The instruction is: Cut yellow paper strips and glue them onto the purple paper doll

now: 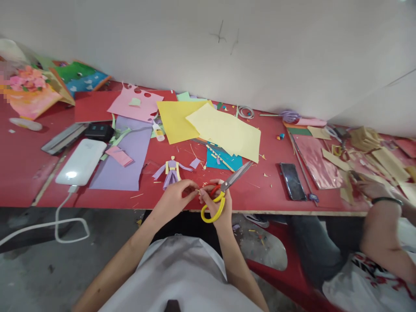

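My right hand (221, 203) is closed around scissors (224, 187) with one yellow and one red handle loop, their blades pointing up and right. The thumb and finger of my left hand (177, 195) pinch a tiny pale scrap (197, 190), right beside my right fingertips; its shape is too small to make out. Just beyond my left hand lies a paper figure (172, 171) in a purple dress with a pale yellow head. A blue sheet (224, 158) and a pale yellow sheet (232, 132) lie past the scissors' tips.
On the red table (191, 201), a white power bank (81, 161) with a cable rests on the left, near purple paper (130, 173). A glue bottle (158, 131) stands behind the figure. A phone (293, 181) lies to the right, where another person's hand (370, 188) works.
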{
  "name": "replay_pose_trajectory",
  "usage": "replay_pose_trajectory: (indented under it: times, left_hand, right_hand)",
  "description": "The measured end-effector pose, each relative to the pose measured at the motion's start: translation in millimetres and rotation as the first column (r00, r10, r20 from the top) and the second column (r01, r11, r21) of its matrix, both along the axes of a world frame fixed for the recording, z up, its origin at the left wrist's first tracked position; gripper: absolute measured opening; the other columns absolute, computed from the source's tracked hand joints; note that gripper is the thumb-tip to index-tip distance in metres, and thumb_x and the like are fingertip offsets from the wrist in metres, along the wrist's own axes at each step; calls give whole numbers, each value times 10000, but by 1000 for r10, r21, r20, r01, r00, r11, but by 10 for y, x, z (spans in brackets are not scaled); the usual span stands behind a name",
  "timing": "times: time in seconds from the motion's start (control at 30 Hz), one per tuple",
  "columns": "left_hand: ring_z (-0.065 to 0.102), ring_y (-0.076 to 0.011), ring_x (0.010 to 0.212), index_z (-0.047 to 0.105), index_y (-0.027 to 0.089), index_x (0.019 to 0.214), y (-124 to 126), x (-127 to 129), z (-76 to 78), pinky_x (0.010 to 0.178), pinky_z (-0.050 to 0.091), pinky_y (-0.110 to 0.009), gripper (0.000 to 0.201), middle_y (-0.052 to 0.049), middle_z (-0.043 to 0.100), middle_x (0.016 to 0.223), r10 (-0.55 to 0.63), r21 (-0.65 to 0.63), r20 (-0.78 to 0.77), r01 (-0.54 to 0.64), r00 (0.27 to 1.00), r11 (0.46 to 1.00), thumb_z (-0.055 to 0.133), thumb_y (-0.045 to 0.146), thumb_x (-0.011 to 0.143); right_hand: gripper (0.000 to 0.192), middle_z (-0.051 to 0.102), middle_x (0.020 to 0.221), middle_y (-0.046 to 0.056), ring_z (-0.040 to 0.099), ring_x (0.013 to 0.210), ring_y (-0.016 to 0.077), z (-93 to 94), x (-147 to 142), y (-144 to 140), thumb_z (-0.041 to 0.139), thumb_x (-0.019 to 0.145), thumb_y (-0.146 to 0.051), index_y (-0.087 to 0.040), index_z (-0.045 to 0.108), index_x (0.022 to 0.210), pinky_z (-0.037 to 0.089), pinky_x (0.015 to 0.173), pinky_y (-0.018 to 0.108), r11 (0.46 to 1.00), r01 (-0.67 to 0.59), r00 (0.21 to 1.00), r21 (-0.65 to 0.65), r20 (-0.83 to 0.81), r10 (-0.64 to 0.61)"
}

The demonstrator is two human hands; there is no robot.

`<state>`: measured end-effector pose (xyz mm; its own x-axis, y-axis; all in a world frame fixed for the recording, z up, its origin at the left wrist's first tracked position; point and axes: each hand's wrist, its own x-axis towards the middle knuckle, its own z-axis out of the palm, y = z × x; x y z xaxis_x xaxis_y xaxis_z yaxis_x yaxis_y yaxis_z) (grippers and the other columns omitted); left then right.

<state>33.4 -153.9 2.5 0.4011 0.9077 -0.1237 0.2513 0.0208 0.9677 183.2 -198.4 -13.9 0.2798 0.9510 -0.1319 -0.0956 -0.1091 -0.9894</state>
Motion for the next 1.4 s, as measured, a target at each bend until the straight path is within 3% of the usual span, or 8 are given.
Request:
replay_pose_trajectory:
  times: [0.13, 0.33, 0.6, 0.77, 0.87, 1.07, 1.27, 1.4]
  left_hand:
    - [670, -203, 812, 661, 203, 863, -38, -3, -20, 775, 518, -312, 109, -30, 723, 860, 92, 29, -86, -90, 992, 996, 606, 297, 853]
    - [657, -168, 694, 635, 178, 819, -48, -8, -60, 681, 540, -284, 196, -27, 695, 784, 173, -194, 93, -153, 981, 969, 658, 372, 804]
    - [644, -170, 751, 650, 200, 844, -166, -2, 24, 715, 498, -289, 87, -22, 690, 808, 245, 227, -172, -203, 954, 952, 588, 258, 861]
    - [627, -126, 696, 572, 200, 905, -153, -51, 17, 640, 517, -233, 209, 14, 617, 801, 313, -128, 206, -291, 927, 948, 690, 355, 830]
    - [587, -98, 632, 581, 194, 898, -148, -123, 34, 619, 507, -220, 171, 25, 588, 788, 350, -160, 299, -315, 888, 936, 682, 321, 843]
    - [657, -149, 854, 705, 174, 906, -233, -149, 172, 754, 543, -231, 123, -53, 672, 937, 207, 33, 177, -215, 962, 976, 597, 229, 885]
    - [691, -147, 797, 701, 180, 914, -311, -49, 337, 732, 575, -231, 127, -41, 699, 918, 78, 57, 157, -88, 985, 995, 653, 293, 878]
    - [698, -146, 799, 686, 190, 872, -319, -48, 364, 739, 557, -226, 122, -28, 726, 883, 65, 192, 61, -76, 996, 978, 640, 299, 900]
  right_hand:
    - [382, 688, 802, -33, 666, 627, 130, -10, -25, 2, 741, 794, -297, -241, 482, 1068, 577, 570, 253, 1000, -2, 999, 27, 52, 1]
    - [360, 688, 824, -27, 655, 610, 125, -46, -26, -6, 715, 822, -299, -253, 481, 1092, 567, 573, 253, 999, -22, 992, 42, 125, 16]
    - [313, 708, 822, -15, 691, 726, 142, 53, -108, -14, 690, 836, -240, -241, 498, 1083, 573, 732, 287, 989, -1, 958, 149, 285, -42]
    - [295, 715, 859, -7, 690, 696, 134, 38, -106, -14, 675, 859, -249, -243, 488, 1086, 580, 684, 281, 990, -12, 985, 140, 175, -13]
    - [327, 709, 845, -13, 671, 615, 126, 33, -102, -15, 707, 838, -262, -244, 482, 1076, 555, 551, 247, 995, -17, 1000, 100, 19, 15]
    - [378, 679, 722, -60, 631, 516, 114, 85, -127, -42, 759, 789, -264, -244, 488, 1052, 545, 509, 245, 994, -54, 978, 96, -196, 72]
    - [399, 685, 735, -55, 646, 546, 114, 115, -70, -92, 788, 762, -259, -243, 507, 1045, 568, 549, 241, 992, -12, 980, 129, -196, 37]
    - [407, 657, 701, -73, 622, 492, 107, 111, -13, -111, 787, 768, -255, -251, 500, 1056, 555, 501, 233, 986, -70, 957, 148, -270, 109]
